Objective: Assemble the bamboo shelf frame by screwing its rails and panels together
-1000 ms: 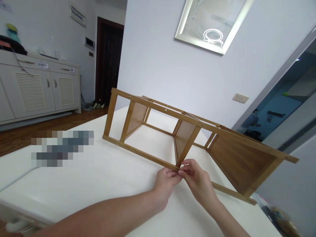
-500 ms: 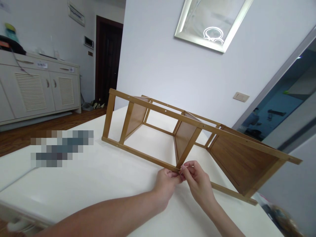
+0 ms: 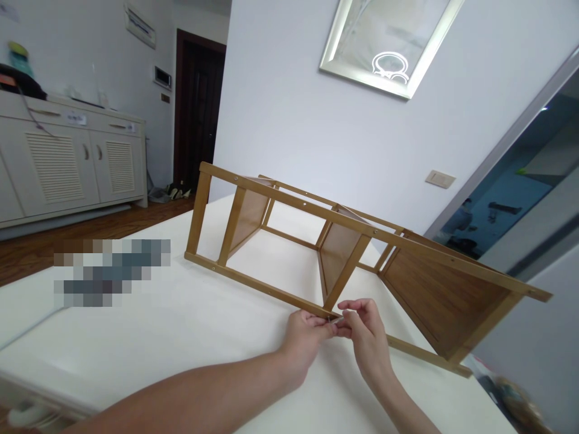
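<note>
Your left hand (image 3: 304, 337) and right hand (image 3: 364, 334) are meeting at the near rail of the bamboo rack (image 3: 344, 253), which is lying on its side on the white table (image 3: 158, 337). Both grips are pinching a small fastener (image 3: 332, 319) at the middle joint; seating it there seems the step in hand, calling for fine, steady turning next.

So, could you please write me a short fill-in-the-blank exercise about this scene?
1. The wooden shelf frame lies on its side on a ____ table.
2. The left hand and right hand meet at the frame's ____ rail.
3. The frame holds ____ solid shelf panels.
4. The door beyond is ____ brown.

Missing words: white; lower; three; dark
</note>
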Demonstrator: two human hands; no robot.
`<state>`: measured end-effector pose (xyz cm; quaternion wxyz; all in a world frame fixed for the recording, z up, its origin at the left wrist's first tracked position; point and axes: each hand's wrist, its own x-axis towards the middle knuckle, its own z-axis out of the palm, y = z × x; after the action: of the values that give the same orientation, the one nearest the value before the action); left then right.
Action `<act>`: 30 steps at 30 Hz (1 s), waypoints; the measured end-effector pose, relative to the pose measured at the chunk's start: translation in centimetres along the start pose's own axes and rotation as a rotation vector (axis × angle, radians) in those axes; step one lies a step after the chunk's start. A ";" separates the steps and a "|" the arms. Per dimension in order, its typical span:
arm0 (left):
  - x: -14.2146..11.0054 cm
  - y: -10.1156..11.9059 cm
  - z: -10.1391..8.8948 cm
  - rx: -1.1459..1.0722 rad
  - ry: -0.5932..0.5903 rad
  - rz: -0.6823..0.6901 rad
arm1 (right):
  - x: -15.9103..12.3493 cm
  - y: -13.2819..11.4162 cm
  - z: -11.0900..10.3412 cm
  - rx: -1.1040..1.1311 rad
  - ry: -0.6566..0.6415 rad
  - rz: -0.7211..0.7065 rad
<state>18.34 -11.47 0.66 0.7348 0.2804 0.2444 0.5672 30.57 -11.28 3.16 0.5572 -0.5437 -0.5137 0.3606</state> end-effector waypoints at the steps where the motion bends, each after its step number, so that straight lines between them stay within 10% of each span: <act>1: 0.0 0.0 0.0 0.005 0.008 -0.005 | 0.0 0.0 0.0 0.024 0.007 0.014; 30: -0.2 0.1 0.0 0.016 0.097 -0.064 | -0.8 -0.4 -0.5 0.423 -0.031 0.220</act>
<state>18.22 -11.67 0.69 0.7378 0.2504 0.2930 0.5542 30.80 -12.23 3.45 0.6080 -0.4621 -0.3727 0.5271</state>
